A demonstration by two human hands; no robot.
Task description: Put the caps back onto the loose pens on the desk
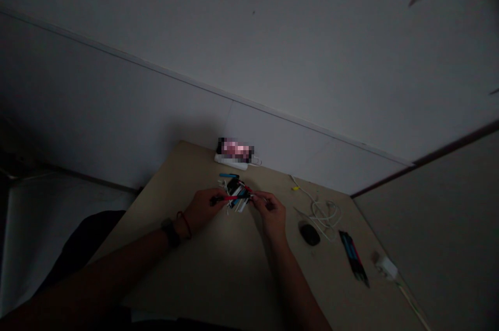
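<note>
While the left hand [202, 209] closes on the black end of a red-sheathed wire [232, 198], the right hand [271, 214] pinches the opposite side of a tangled, multicoloured wire bundle [237, 193], which, as far as the dim view shows, lies crosswise between them above a pale tabletop [234, 268].

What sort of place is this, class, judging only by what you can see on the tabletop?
Probably a plain indoor room with a desk, at home or in an office: a computer mouse, a looped white cable and what looks like a white power strip lie on the beige tabletop.
</note>
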